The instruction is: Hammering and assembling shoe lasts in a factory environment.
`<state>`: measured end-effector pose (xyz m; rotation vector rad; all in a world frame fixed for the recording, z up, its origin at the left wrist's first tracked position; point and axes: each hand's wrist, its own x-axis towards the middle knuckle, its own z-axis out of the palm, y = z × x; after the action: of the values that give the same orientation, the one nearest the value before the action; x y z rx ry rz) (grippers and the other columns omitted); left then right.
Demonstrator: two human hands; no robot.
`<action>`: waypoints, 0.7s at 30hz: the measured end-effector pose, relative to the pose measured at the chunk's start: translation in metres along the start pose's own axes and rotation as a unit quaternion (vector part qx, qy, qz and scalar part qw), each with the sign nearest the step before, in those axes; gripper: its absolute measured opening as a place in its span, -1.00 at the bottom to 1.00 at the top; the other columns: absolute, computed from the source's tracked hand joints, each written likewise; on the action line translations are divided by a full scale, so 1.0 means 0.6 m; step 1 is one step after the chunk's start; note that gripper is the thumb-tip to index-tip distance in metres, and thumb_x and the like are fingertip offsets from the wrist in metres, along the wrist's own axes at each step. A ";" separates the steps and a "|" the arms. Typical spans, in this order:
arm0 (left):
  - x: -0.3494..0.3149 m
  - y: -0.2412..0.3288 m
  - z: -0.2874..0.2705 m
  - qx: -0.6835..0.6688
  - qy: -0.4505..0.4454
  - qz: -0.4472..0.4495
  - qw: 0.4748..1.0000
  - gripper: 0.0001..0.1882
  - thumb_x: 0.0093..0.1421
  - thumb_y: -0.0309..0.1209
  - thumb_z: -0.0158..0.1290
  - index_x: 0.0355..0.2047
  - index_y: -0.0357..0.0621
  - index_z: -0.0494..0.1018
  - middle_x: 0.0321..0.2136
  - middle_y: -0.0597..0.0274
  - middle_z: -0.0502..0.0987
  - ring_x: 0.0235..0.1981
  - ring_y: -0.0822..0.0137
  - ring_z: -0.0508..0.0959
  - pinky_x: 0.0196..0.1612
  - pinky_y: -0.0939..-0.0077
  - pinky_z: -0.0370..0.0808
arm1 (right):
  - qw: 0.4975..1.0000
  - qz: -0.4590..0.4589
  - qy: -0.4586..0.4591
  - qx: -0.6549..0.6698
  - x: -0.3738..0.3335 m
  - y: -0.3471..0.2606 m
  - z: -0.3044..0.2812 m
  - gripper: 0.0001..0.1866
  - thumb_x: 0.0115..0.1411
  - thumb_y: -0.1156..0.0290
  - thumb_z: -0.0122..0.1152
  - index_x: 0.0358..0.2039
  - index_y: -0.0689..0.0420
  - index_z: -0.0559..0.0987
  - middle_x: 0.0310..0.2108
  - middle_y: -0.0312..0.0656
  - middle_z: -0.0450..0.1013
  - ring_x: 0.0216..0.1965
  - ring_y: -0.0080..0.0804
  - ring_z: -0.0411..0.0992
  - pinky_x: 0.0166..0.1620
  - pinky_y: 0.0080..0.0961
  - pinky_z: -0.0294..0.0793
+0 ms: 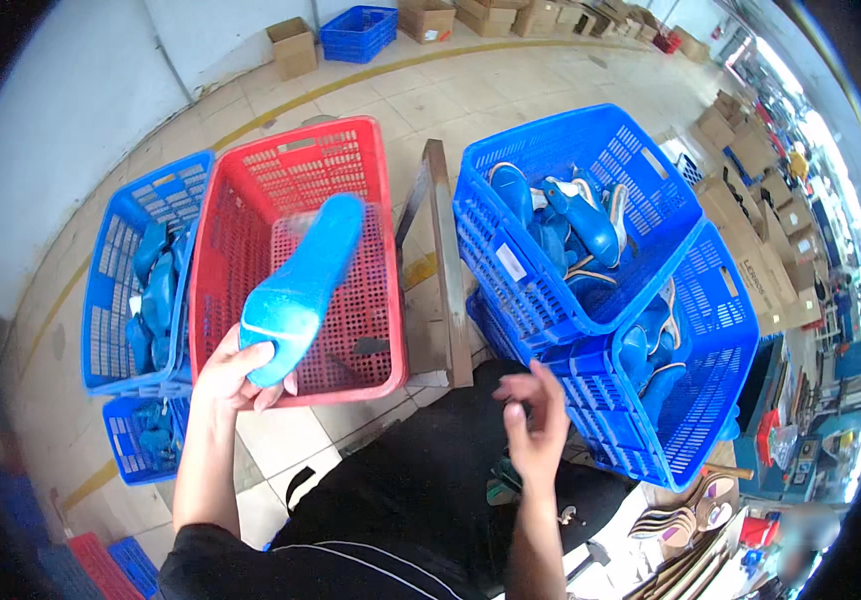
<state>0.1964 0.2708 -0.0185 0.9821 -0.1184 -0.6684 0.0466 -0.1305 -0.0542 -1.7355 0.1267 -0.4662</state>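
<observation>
My left hand (229,372) grips a blue plastic shoe last (303,285) at its near end, thumb on top and fingers underneath. The last is held tilted above a red perforated crate (219,250), whose floor shows a small dark patch. Nothing is in my right hand (534,425); its fingers are apart and partly curled, close to the corner of a blue crate (591,405) on the right. That crate and the blue crate (511,262) overlapping it hold several blue lasts (591,225), some with tan-edged soles against them.
Left of the red crate stands a blue crate (101,300) with more lasts, and a smaller blue crate (136,465) below. A metal frame (441,250) rises between the crates. Cardboard boxes (293,48) line the wall. Stacked soles (666,522) lie at lower right.
</observation>
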 end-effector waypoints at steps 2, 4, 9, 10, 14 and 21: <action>0.002 0.012 0.069 -0.019 -0.113 0.026 0.993 -0.33 0.23 -0.33 0.37 0.18 -0.57 0.39 -0.39 -0.30 0.68 -0.71 0.18 0.61 -0.75 0.35 0.50 | 0.997 0.022 -0.036 0.062 -0.044 -0.034 0.008 -0.17 0.36 0.46 0.30 0.54 0.23 0.12 0.06 0.07 0.59 -0.10 -0.30 0.64 0.01 -0.43 0.55; 0.002 0.000 0.119 -0.003 -0.213 -0.008 0.977 -0.28 0.21 -0.37 0.40 0.22 -0.60 0.35 -0.37 -0.30 0.70 -0.68 0.17 0.64 -0.72 0.36 0.52 | 0.999 -0.013 -0.044 0.018 -0.075 -0.051 -0.014 -0.13 0.44 0.40 0.17 0.62 0.12 -0.07 0.19 0.13 0.51 -0.10 -0.27 0.66 -0.01 -0.45 0.56; 0.079 -0.073 0.283 0.165 -0.623 -0.170 0.745 -0.78 0.41 -0.36 0.28 -0.14 -0.31 0.62 -0.36 0.16 0.76 -0.57 0.43 0.67 -0.49 0.46 0.56 | 0.952 -0.060 0.299 0.018 -0.174 -0.148 -0.086 0.38 0.17 -0.78 -0.31 0.63 0.15 -0.16 0.54 0.15 0.09 0.36 -0.02 0.34 0.38 -0.08 0.32; 0.079 -0.093 0.325 0.197 -0.661 -0.195 0.698 -0.76 0.43 -0.32 0.26 -0.18 -0.30 0.60 -0.35 0.19 0.76 -0.56 0.44 0.67 -0.46 0.46 0.58 | 0.963 -0.046 0.263 -0.035 -0.224 -0.158 -0.112 0.36 0.21 -0.77 -0.35 0.62 0.20 -0.08 0.54 0.10 0.09 0.48 -0.03 0.19 0.50 0.00 0.15; 0.072 -0.159 0.418 0.261 -0.720 -0.245 0.594 -0.68 0.40 -0.21 0.28 -0.16 -0.27 0.61 -0.43 0.18 0.73 -0.54 0.29 0.69 -0.42 0.43 0.57 | 0.925 0.023 0.380 0.003 -0.401 -0.141 -0.130 -0.13 0.40 -0.36 0.01 0.28 0.25 0.40 0.35 0.17 0.27 0.40 -0.05 0.23 0.47 -0.07 0.09; 0.063 -0.207 0.457 0.397 -0.684 -0.143 0.595 -0.61 0.34 -0.07 0.33 -0.08 -0.15 0.68 -0.49 0.05 0.67 -0.46 0.04 0.70 -0.36 0.32 0.54 | 0.885 0.029 0.465 0.004 -0.446 -0.112 -0.151 -0.42 0.48 -0.15 0.00 0.06 0.18 0.48 0.17 0.08 0.36 0.23 -0.17 0.33 0.36 -0.21 0.18</action>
<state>0.0632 0.0026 0.0301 1.0942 -1.8130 -1.6540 -0.2426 -0.1085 -0.0403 -1.3582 0.8552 -1.2228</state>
